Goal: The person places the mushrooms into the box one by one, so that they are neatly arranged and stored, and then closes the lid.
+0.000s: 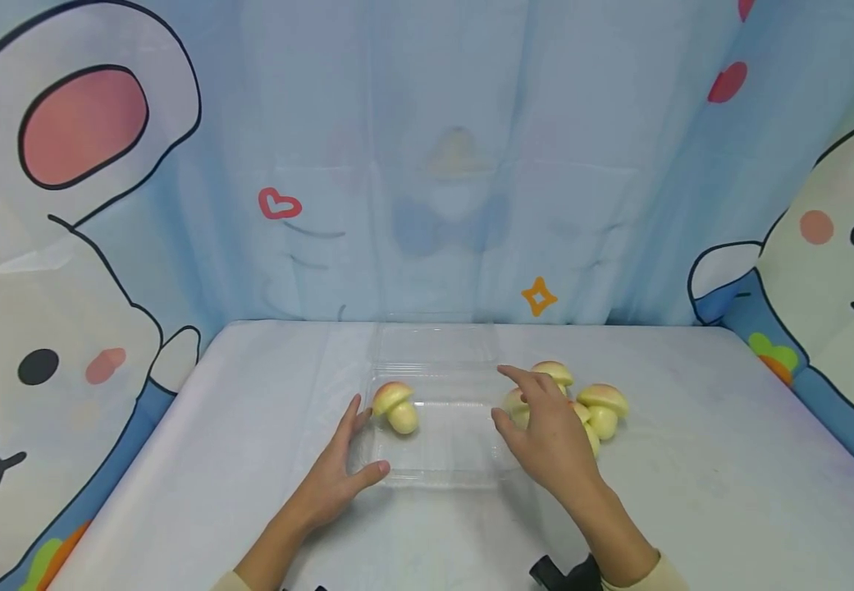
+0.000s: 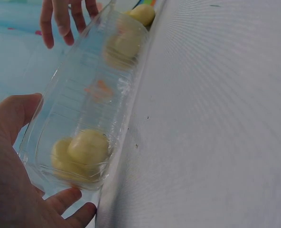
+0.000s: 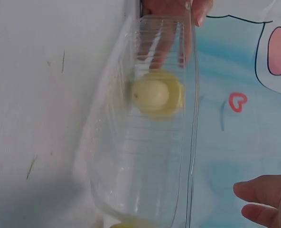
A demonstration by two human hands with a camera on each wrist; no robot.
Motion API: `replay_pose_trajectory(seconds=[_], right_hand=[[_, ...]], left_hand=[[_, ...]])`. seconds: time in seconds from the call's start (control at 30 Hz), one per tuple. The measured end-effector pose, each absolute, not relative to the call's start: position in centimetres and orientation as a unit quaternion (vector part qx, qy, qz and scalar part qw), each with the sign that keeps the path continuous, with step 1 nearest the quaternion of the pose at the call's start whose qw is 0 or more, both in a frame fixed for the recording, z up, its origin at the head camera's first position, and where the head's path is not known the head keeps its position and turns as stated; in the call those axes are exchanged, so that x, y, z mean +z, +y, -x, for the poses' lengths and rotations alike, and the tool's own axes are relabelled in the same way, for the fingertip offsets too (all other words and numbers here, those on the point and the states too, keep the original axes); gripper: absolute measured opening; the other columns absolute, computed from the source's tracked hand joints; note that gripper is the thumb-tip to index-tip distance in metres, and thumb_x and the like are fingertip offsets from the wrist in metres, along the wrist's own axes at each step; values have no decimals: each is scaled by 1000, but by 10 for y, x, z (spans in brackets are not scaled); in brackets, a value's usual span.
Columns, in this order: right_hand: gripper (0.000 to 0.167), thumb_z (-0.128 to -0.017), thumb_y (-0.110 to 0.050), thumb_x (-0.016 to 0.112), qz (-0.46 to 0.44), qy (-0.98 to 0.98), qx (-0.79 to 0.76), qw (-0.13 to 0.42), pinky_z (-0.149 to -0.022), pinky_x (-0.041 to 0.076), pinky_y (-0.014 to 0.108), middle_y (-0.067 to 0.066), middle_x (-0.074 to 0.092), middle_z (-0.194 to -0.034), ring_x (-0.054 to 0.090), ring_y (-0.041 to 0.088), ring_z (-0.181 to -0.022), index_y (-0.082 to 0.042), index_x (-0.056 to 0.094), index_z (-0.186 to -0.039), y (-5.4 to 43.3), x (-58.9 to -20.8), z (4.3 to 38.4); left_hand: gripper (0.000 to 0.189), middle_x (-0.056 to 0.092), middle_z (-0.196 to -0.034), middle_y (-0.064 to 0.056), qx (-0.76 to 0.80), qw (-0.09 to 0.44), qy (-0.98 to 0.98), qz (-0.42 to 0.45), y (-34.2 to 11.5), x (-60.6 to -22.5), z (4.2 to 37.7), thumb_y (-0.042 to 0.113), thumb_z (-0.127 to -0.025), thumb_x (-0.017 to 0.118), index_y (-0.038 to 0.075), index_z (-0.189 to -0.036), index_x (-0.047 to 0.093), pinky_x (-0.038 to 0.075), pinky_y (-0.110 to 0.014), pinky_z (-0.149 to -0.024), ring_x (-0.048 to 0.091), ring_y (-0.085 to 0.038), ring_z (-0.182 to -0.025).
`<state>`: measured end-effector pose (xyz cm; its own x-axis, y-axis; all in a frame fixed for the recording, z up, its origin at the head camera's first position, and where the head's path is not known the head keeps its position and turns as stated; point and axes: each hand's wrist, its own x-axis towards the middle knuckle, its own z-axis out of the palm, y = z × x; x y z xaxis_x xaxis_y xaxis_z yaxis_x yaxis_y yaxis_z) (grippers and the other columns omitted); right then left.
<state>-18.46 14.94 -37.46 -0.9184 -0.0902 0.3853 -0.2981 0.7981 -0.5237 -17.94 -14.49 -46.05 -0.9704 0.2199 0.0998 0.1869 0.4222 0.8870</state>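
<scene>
A clear plastic box point(image 1: 441, 472) with a raised clear lid point(image 1: 434, 341) behind it lies on the white table. Inside its left end is one pale yellow mushroom-shaped piece point(image 1: 395, 407) with a pinkish-brown cap. My left hand point(image 1: 334, 476) is at the box's left end, fingers spread and thumb at the near corner; in the left wrist view the thumb point(image 2: 29, 107) touches the rim. Over the box's right edge my right hand point(image 1: 552, 435) hovers with loosely bent fingers, holding nothing. Several more mushroom-shaped pieces point(image 1: 604, 406) are clustered beside and partly behind it.
A blue curtain point(image 1: 427, 164) with cartoon animals hangs along the back edge of the white table point(image 1: 707, 460). Near the right forearm, a black object point(image 1: 570, 574) shows at the bottom edge of the head view.
</scene>
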Motion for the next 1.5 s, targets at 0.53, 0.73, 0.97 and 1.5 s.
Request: replay_pose_trajectory(seconds=[0.53,0.73,0.97,1.5], right_hand=[[60,-96,-21,66,-30,-957,265,114,-92,48,71,36,46,-143,50,55,-127,-4,49,-151,197,-377,189],[61,-95,-20,61,2,-963,256,89,-85,50,69,38,43,-143,48,57,-124,-1,46,-151,209,-384,192],[61,-94,-21,62,8,-964,253,74,-80,51,66,40,41,-146,48,60,-124,1,47,-149,217,-390,196],[60,-89,-20,72,4,-970,237,56,-69,53,57,37,50,-135,63,51,-105,0,55,-143,222,-402,202]], left_hand=[[100,31,-169,-13,526,20,842,-121,-147,-461,181,36,-94,71,19,-168,5,8,-69,-124,17,-39,-160],[100,31,-169,-13,527,19,841,-122,-148,-463,182,37,-94,71,19,-168,5,9,-70,-124,17,-39,-159],[101,31,-169,-13,528,19,840,-119,-147,-463,182,37,-94,71,19,-168,6,8,-70,-123,17,-40,-159],[100,33,-169,-11,523,14,844,-120,-147,-461,181,38,-93,71,19,-168,7,10,-71,-123,18,-39,-159]])
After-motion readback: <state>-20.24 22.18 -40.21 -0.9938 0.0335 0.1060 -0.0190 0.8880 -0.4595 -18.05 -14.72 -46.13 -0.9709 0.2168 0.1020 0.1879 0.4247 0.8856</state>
